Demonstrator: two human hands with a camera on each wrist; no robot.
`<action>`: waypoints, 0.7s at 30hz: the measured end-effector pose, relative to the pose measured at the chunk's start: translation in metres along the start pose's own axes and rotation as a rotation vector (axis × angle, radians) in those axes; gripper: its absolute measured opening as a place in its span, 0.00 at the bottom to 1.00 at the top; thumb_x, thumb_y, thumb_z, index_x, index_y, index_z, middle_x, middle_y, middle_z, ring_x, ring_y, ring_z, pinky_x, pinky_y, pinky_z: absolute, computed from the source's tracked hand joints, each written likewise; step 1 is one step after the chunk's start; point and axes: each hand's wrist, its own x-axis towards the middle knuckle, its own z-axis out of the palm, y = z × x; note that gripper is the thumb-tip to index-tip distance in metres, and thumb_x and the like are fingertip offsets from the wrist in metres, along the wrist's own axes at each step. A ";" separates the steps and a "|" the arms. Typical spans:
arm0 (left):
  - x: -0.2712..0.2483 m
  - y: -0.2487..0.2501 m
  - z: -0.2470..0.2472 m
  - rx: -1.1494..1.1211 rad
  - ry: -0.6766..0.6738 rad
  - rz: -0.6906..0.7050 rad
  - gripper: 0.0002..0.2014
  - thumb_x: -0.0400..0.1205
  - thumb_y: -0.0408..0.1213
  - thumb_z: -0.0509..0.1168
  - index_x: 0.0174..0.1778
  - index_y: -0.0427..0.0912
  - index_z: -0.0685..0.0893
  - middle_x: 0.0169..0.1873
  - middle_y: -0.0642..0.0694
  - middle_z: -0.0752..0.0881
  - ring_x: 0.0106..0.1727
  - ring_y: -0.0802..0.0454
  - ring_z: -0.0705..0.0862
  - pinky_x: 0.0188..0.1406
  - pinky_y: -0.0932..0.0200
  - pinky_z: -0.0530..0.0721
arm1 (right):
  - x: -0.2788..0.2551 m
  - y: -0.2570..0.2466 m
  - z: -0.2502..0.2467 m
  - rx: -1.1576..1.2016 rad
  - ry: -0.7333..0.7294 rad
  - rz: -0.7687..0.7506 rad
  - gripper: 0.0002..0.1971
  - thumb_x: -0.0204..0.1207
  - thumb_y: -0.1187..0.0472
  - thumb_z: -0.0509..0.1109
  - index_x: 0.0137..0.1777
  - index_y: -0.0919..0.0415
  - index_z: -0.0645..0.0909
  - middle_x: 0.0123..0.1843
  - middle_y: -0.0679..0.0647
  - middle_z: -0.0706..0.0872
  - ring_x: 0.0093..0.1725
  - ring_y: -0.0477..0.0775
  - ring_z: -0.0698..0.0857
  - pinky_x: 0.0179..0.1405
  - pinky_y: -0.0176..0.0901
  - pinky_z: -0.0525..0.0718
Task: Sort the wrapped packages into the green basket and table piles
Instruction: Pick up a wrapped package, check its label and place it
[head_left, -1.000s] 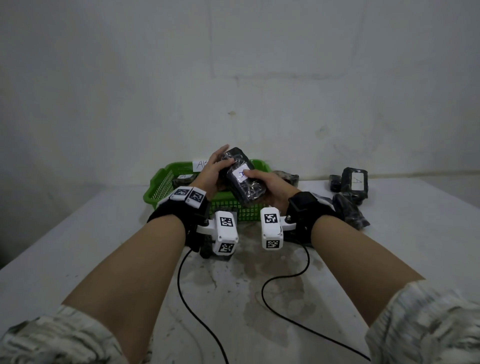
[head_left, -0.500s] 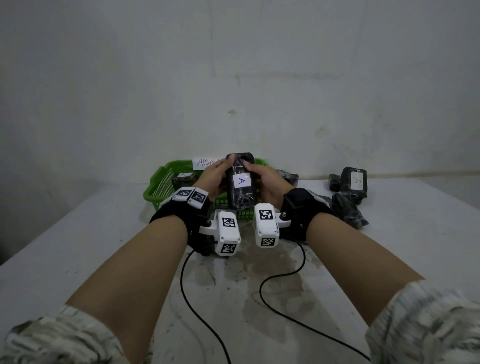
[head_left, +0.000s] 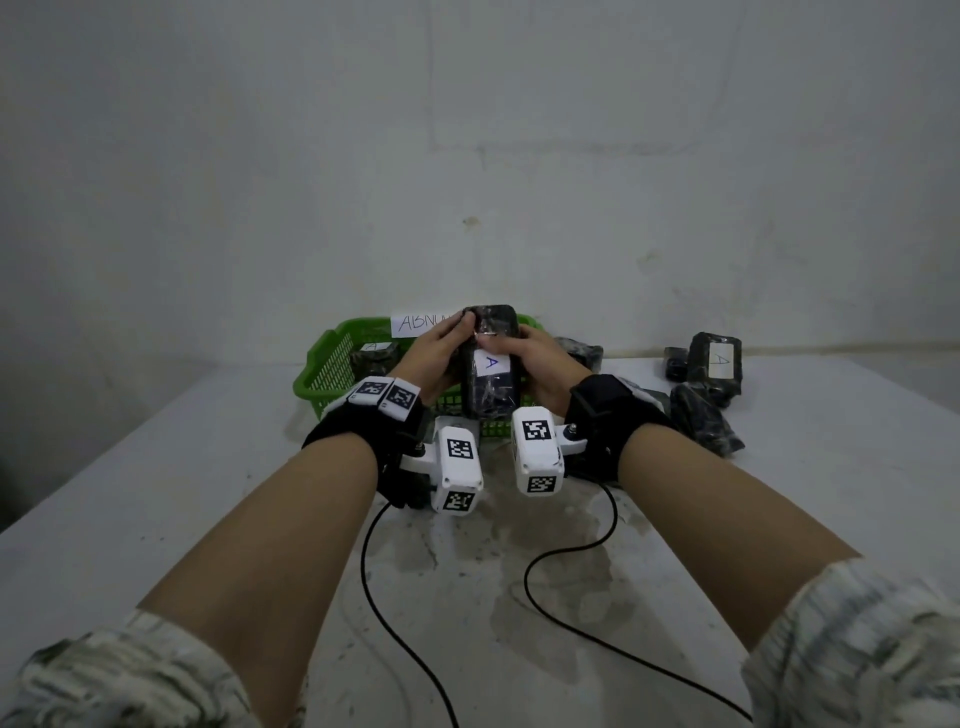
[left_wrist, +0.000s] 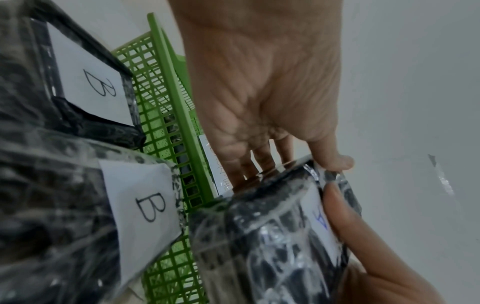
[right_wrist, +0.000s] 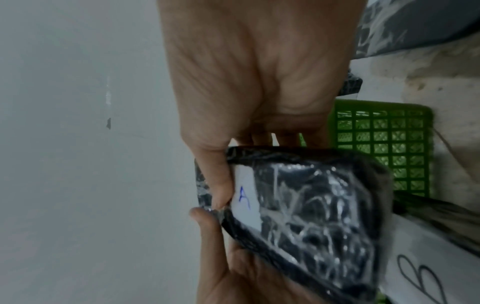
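Package (head_left: 491, 364) upright between both hands

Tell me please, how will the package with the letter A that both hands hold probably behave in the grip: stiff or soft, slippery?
The held package probably stays stiff: it keeps a straight block shape while the left hand and right hand grip only its sides. Its glossy, wrinkled clear wrap may be a little slippery. It seems unlikely to roll, having flat faces.

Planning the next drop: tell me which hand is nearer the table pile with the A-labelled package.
Right. The right hand is beside that pile; the left hand is farther, over the green basket.
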 end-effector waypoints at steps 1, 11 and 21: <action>0.000 0.000 0.000 0.002 -0.009 -0.011 0.18 0.86 0.37 0.58 0.72 0.35 0.74 0.50 0.42 0.85 0.47 0.49 0.86 0.49 0.56 0.87 | 0.000 0.000 0.000 0.025 0.010 0.010 0.15 0.76 0.62 0.72 0.62 0.64 0.82 0.58 0.65 0.87 0.57 0.65 0.85 0.63 0.64 0.82; 0.000 -0.003 -0.007 0.034 0.087 0.023 0.23 0.85 0.32 0.60 0.77 0.38 0.68 0.60 0.35 0.83 0.51 0.44 0.84 0.46 0.55 0.88 | -0.006 -0.003 -0.002 0.022 -0.163 0.061 0.30 0.74 0.78 0.69 0.73 0.58 0.69 0.54 0.60 0.84 0.50 0.59 0.86 0.42 0.51 0.90; -0.006 -0.008 -0.007 0.079 -0.003 -0.099 0.22 0.83 0.35 0.63 0.75 0.39 0.72 0.65 0.39 0.81 0.59 0.44 0.83 0.50 0.51 0.87 | -0.005 -0.012 -0.001 0.216 0.000 0.038 0.20 0.77 0.73 0.68 0.67 0.61 0.73 0.50 0.59 0.85 0.46 0.60 0.86 0.36 0.53 0.90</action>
